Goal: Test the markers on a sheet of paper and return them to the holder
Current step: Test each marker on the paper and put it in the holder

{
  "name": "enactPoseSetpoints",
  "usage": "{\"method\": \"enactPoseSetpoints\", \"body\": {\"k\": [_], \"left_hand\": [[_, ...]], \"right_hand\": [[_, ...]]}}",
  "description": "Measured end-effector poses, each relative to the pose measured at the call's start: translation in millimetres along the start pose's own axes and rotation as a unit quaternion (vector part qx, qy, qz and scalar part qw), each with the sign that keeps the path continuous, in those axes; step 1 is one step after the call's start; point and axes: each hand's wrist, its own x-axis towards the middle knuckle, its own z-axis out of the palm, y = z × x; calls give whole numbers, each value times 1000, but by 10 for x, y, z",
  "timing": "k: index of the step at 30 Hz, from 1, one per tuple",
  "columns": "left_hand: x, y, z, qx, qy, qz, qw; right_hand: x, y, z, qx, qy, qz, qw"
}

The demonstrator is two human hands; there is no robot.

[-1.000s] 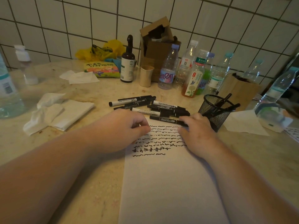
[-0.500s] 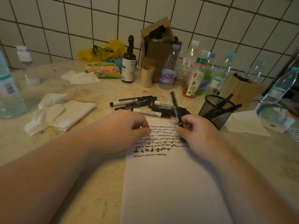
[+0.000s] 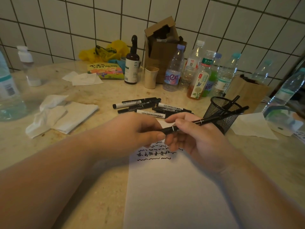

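A thin black marker lies level above the white sheet of paper, its far end pointing at the black mesh holder. My right hand grips its middle. My left hand pinches the marker's near end, where the cap sits. Rows of black squiggles mark the upper part of the sheet, partly hidden by my hands. Several black markers lie in a loose pile just beyond the sheet. Two markers stand in the holder.
Crumpled tissues lie to the left. Along the tiled wall stand a dark dropper bottle, a small cup, a cardboard box and several plastic bottles. A white napkin lies right of the holder.
My right hand picked a marker from the pile, lifted it upright, then turned it level. My left hand left the paper and took hold of the marker's near end.
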Motion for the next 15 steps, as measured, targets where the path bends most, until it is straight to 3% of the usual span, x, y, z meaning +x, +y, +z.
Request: {"method": "enactPoseSetpoints", "body": {"k": [3,6,8,10,12,15], "left_hand": [[-13,-4,-39,-67,-97,7,993],[-70,-37,-63,-176,-227,11,958],[-99,-93,-109,-181,-260,13,948],[-95,-129,-161,-171,-220,-6,960],[-54,-115,-174,-142,-115,-45,982],[29,-56,-99,-51,19,-87,995]], "right_hand": [[18,4,-10,0,-19,-12,1000],[20,-23,-59,13,-54,-23,998],[13,-67,-155,59,-41,-37,997],[4,-111,-269,79,25,-43,996],[9,-111,-319,68,127,-18,989],[50,-71,-228,-82,241,98,962]]}}
